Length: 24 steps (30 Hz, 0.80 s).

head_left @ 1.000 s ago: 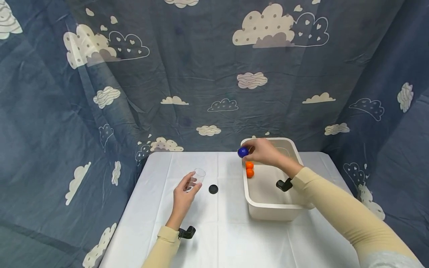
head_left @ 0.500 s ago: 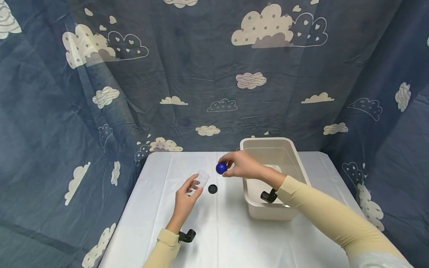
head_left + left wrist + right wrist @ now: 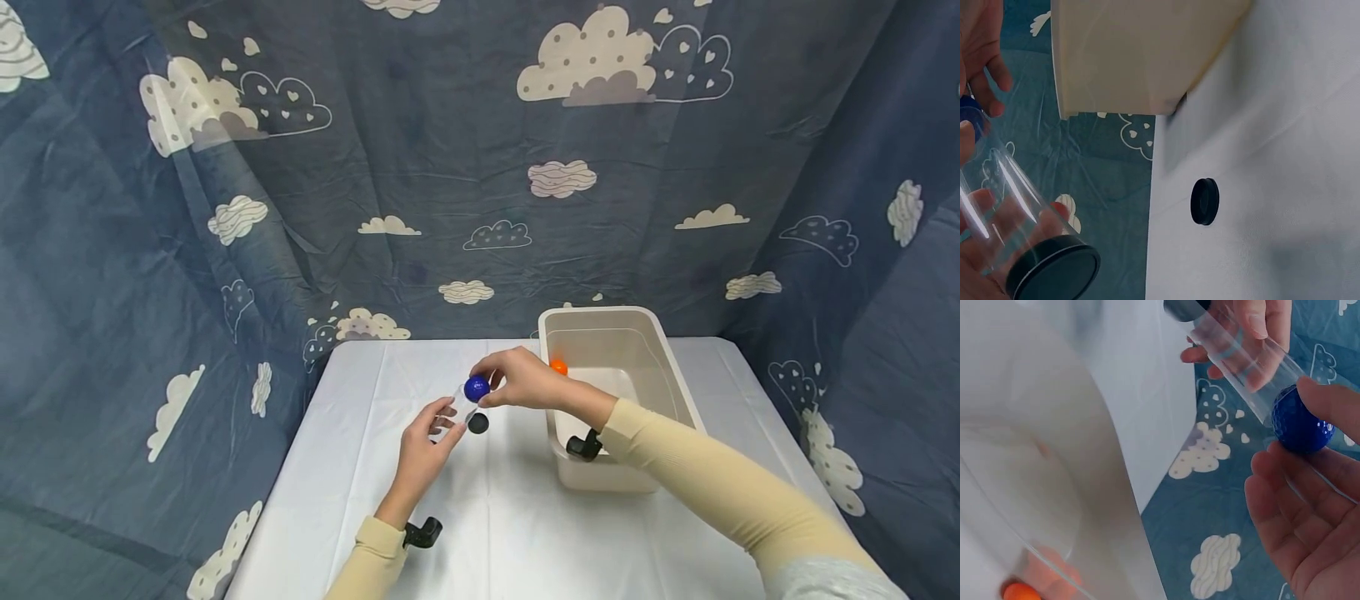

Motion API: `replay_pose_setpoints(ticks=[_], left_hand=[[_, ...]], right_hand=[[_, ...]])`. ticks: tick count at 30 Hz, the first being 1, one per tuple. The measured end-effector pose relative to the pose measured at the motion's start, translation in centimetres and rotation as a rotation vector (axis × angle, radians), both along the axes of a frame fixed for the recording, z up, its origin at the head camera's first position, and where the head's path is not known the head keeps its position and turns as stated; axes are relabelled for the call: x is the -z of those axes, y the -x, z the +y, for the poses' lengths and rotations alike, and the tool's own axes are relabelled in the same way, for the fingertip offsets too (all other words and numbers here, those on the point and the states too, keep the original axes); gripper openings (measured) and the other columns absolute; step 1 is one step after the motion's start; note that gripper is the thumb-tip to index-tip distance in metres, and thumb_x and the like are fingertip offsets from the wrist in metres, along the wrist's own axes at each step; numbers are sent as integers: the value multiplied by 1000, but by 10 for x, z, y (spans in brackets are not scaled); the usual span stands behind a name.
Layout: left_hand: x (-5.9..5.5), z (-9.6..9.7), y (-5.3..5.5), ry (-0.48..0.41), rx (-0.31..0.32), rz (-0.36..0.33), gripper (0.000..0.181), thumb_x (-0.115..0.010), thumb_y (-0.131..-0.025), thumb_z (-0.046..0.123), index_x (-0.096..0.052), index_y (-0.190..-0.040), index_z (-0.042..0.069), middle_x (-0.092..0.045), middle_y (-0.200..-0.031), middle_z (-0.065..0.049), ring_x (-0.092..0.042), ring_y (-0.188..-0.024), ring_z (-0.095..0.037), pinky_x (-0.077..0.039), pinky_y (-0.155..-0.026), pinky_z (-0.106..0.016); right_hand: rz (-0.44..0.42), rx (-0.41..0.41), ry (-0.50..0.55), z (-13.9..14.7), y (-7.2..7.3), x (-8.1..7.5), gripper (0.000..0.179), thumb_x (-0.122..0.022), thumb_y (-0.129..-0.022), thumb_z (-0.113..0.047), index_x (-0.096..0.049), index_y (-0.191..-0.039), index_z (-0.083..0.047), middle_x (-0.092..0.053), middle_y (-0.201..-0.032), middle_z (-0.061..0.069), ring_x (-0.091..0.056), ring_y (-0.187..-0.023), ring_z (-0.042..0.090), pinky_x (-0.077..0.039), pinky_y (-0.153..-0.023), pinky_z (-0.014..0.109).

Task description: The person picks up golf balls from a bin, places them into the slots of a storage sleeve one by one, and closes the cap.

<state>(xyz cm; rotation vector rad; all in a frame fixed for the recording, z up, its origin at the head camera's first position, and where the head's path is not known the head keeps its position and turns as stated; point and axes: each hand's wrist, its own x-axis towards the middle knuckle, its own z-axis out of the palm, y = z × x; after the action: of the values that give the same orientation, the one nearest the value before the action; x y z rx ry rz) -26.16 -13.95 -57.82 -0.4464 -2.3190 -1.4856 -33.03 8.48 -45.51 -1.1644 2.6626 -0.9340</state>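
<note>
My left hand (image 3: 423,450) grips a clear plastic tube (image 3: 1013,187) with a black cap (image 3: 1054,272) on its lower end. The tube leans, its open mouth turned toward my right hand (image 3: 525,382). Between thumb and fingers that right hand pinches a blue golf ball (image 3: 1300,422), dimpled and shiny. In the right wrist view the ball sits right at the tube's mouth, overlapping its rim. A loose black lid (image 3: 477,423) lies on the white table just beyond my left fingertips.
A beige plastic bin (image 3: 570,475) stands on the table (image 3: 450,533) to the right, under my right forearm. An orange ball (image 3: 558,367) shows inside by its left wall. A dark blue cloud-print cloth (image 3: 420,267) hangs behind and at both sides.
My right hand has carried the blue golf ball from over the bin leftward to the tube's mouth. My left hand has moved slightly right with the tube, tilting it toward the ball.
</note>
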Motion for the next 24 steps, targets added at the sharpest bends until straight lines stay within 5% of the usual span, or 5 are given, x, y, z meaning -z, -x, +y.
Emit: replay_pose_setpoints(ticks=[7, 14, 24], left_hand=[[0, 5, 1, 17, 4, 64, 44, -75, -93, 26, -62, -132, 12, -70, -107, -7, -69, -82, -17, -56, -74, -45], [0, 6, -3, -49, -6, 29, 42, -76, -92, 25, -63, -130, 16, -70, -107, -6, -67, -85, -16, -56, -70, -31], [1, 6, -3, -74, -22, -7, 44, -76, -92, 34, -63, -133, 23, -70, -106, -2, -67, -84, -13, -57, -66, -33]], right_hand=[[-17, -19, -7, 1, 0, 6, 35, -83, -83, -20, -73, -117, -14, -73, -102, -6, -67, -85, 9, -53, -75, 27], [15, -25, 2, 8, 1, 2, 34, -82, -84, -16, -74, -117, -15, -72, -105, -4, -69, -89, 13, -54, -77, 28], [8, 11, 21, 22, 8, -11, 36, -80, -85, -17, -72, -120, -19, -70, -104, -9, -68, -90, 10, -54, -80, 31]])
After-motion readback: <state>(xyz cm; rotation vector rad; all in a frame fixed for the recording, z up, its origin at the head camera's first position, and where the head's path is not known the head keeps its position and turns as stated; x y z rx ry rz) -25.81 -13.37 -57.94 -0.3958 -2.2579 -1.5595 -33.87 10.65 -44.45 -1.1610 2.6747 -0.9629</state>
